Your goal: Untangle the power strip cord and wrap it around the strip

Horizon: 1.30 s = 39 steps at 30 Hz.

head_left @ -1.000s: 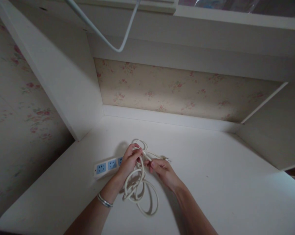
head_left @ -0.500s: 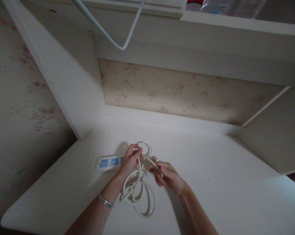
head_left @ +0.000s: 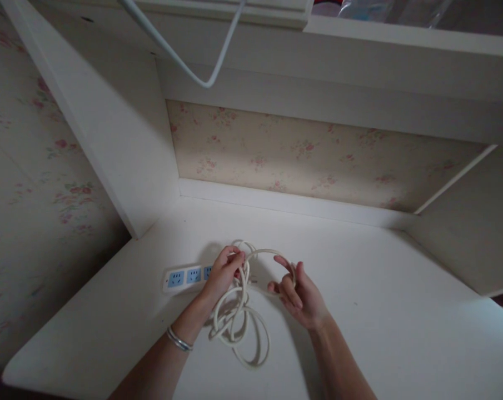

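The left hand [head_left: 226, 266] pinched the cord [head_left: 268, 251]; the right hand [head_left: 299, 294], fingers spread apart, had a loop running across them. More loops tangled over the tabletop [head_left: 372, 328], beside the power strip [head_left: 185, 277], partly hidden by the left hand.

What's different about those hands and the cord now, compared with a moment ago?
The right hand has moved to the right, away from the left hand, and a wide loop of cord now arches between them; its fingers have spread. The left hand still pinches the cord, and the power strip lies where it was.
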{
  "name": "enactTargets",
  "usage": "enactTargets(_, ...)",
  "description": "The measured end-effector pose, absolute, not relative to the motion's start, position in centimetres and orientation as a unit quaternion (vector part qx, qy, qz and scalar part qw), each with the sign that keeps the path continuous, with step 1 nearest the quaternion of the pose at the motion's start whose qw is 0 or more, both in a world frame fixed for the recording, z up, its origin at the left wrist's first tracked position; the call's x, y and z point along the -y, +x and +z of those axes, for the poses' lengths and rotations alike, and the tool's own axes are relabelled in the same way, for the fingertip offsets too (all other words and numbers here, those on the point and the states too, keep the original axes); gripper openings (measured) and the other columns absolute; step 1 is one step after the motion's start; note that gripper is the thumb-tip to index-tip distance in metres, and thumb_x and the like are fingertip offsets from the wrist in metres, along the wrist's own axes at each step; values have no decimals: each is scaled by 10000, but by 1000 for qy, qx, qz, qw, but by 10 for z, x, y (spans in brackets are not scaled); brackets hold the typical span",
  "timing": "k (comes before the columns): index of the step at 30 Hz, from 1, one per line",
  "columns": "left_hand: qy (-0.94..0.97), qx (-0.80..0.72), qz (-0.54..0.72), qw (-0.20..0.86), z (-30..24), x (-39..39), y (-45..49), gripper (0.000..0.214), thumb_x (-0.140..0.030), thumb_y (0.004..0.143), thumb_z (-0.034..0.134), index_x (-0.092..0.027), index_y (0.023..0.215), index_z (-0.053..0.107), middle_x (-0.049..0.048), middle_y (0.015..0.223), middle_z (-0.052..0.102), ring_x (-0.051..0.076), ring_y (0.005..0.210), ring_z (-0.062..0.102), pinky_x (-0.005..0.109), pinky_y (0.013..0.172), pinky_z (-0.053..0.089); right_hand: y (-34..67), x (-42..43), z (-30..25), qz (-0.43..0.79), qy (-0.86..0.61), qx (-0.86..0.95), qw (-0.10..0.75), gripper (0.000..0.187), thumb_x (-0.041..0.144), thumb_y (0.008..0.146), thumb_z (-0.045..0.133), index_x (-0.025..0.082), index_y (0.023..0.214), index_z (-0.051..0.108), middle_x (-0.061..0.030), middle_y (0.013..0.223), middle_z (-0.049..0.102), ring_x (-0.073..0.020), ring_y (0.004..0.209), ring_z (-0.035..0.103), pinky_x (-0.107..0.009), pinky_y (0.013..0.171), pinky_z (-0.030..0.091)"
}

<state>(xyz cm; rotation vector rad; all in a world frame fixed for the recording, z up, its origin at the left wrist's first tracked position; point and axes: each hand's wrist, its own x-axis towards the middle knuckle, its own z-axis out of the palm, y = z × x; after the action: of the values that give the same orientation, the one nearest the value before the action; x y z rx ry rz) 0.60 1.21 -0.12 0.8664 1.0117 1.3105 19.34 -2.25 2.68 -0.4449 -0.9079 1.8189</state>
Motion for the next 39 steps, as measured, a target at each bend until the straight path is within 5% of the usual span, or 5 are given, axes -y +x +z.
enactTargets(6,404,-425,574,572,-5,-13,5,318,-434,676,723,-173,766,564,-47,600,552,65,494,479,174,466,352,199,19,25,737,-182,370,535,241,346,801,689,197,989,711,37,574,531,-92,550,455,-301,740,463)
enactTargets(15,441,-440,527,578,14,-2,6,258,-406,744,662,-151,784,665,7,677,599,115,637,529,217,609,397,203,14,26,735,-147,291,595,194,276,776,696,189,950,689,67,570,334,-71,470,204,-192,426,288)
enactTargets(20,484,-463,520,530,17,-1,5,243,-396,786,607,-161,727,623,-32,600,499,98,578,436,209,550,330,205,12,24,760,-161,279,564,316,453,888,554,173,906,701,106,454,129,-67,413,72,-194,384,196)
enactTargets(29,458,-470,558,507,9,-2,6,252,-412,797,583,-175,714,565,-48,580,473,94,540,418,206,522,318,204,16,24,695,-197,381,577,235,443,768,707,211,805,704,78,454,238,-96,488,237,-277,570,341)
enactTargets(39,468,-503,542,484,12,-4,8,274,-436,776,583,-177,685,576,-52,543,456,98,505,410,205,487,298,202,17,21,662,-182,338,643,328,480,775,688,249,579,562,67,473,129,-123,496,167,-296,534,297)
